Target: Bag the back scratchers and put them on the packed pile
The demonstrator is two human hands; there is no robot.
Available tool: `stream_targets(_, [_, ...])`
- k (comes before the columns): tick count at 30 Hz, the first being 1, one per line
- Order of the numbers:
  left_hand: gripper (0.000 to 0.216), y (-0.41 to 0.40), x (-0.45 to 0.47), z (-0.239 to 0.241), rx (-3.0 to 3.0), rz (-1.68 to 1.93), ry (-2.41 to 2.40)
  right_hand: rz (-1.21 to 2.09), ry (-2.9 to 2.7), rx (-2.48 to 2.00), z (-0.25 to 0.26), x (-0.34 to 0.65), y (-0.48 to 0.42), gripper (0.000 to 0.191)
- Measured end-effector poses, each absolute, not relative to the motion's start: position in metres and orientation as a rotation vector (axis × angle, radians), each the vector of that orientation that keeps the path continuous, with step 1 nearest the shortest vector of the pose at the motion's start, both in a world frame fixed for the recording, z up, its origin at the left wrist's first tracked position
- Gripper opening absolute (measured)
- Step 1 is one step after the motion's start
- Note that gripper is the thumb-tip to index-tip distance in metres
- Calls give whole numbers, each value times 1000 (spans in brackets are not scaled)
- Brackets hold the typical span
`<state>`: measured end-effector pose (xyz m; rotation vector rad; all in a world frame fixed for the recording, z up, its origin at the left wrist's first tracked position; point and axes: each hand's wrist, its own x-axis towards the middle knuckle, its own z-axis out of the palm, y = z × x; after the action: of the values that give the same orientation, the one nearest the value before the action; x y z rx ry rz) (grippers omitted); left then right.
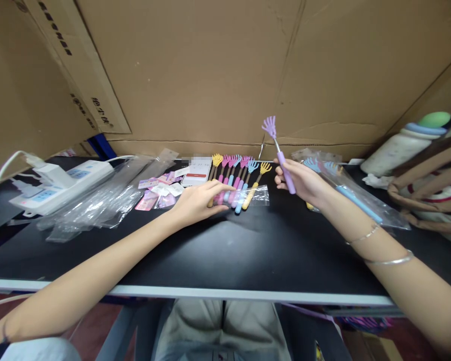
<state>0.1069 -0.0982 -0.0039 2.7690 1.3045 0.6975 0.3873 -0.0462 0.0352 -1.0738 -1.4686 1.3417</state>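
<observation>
Raised off the table, a purple back scratcher (286,173) with a claw-shaped head is gripped by its handle in my right hand (300,181). My left hand (203,201) pinches a small clear plastic bag (262,195) that extends rightward over the handles of several back scratchers. Those lie side by side on the black table, among them a yellow back scratcher (252,195) and a blue back scratcher (240,198). Behind my left hand are a white phone-like card (197,173) and a pile of pink and white cards (160,188).
Many clear plastic sleeves (108,195) spread over the left, beside a white power strip (71,183). Bagged back scratchers (357,203) lie at right, near a bottle (398,150) and a tan-handled bag (428,190). Cardboard (210,75) walls the back.
</observation>
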Motion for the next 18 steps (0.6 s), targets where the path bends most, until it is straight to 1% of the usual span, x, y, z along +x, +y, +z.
stream_targets(3, [37,-99,107,-2,2762,684,1323,1313,-1476,-1067,34,390,-43,18])
stream_targets(8, [38,-99,107,-1,2750,680,1329,1252,-1655,-1074,36,397,-44,24])
stream_targets(12, [38,-101,107,3,2764,668,1378,1094,-1808,-1168,37,402,-45,20])
stream_targets(14, [38,-101,106,5,2780,677,1408,848,-1971,-1235,37,405,-44,18])
stream_targets(18, [40,-100,105,6,2808,672,1438,-36,-2289,-1417,38,411,-42,19])
